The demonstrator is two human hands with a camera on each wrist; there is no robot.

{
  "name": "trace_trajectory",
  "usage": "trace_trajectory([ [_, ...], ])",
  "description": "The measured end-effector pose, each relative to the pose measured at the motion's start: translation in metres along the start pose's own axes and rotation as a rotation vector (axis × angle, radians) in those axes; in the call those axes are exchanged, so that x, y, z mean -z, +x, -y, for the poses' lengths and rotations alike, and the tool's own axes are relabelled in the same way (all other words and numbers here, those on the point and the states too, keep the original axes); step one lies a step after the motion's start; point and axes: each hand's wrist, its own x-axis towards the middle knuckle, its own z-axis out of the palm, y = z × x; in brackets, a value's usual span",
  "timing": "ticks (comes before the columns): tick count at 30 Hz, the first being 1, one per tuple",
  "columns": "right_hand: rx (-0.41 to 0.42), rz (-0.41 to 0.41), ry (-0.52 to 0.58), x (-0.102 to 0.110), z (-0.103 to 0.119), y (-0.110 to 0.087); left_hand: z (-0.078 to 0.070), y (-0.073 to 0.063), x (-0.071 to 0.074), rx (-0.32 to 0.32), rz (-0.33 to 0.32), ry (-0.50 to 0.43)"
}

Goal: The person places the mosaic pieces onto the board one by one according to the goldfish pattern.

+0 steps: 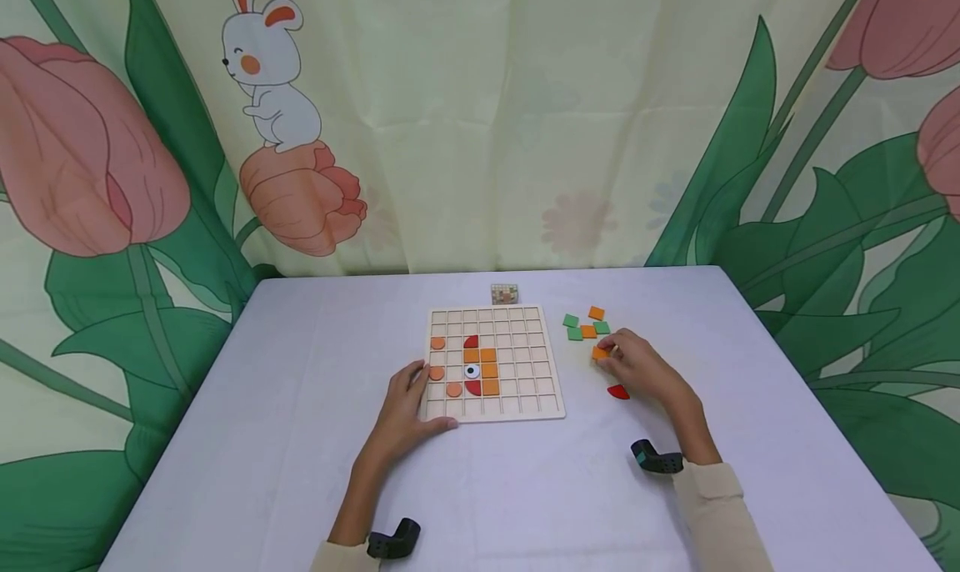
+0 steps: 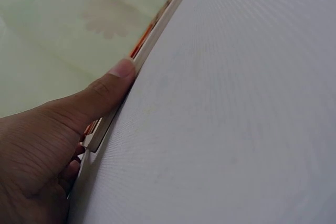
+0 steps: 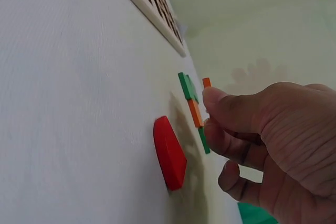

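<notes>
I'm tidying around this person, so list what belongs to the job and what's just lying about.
Job, seemingly:
grid board
orange square in the right hand
loose green squares
loose orange squares
red piece
small card, perhaps a guide

Nothing clearly stray; just surroundings:
tablecloth
curtain

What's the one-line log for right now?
left hand: holds board at corner | right hand: pinches orange tile | loose red piece: on table
</notes>
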Motion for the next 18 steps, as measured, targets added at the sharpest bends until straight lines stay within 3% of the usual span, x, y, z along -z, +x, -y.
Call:
trace_trajectory([
  [4,0.009,0.021,0.001,-0.005,0.011,0.007,0.000,0.000,0.000,-0.001,-0.002,0.002],
  [11,0.136,0.044,-0.012,-0.018,0.032,0.017,-0.002,0.001,0.001,0.006,-0.016,0.006],
  [18,0.130,0.100,-0.026,-0.036,0.056,0.027,0.000,0.001,-0.001,0.017,-0.004,0.017],
])
